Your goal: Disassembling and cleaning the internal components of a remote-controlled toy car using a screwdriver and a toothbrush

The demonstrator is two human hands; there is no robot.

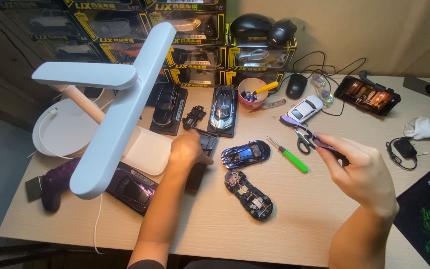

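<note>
Between both hands (187,149) (367,172), blue toy-car shell (245,153).

Stacked black-yellow car boxes (175,37), lit phone screen (368,95)

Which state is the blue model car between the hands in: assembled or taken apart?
Taken apart. The blue car body shell lies on the table separately from its black chassis, whose wiring and inner parts lie exposed.

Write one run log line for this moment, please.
left hand: on black base | right hand: holds purple brush | blue car shell, chassis: on desk
</note>
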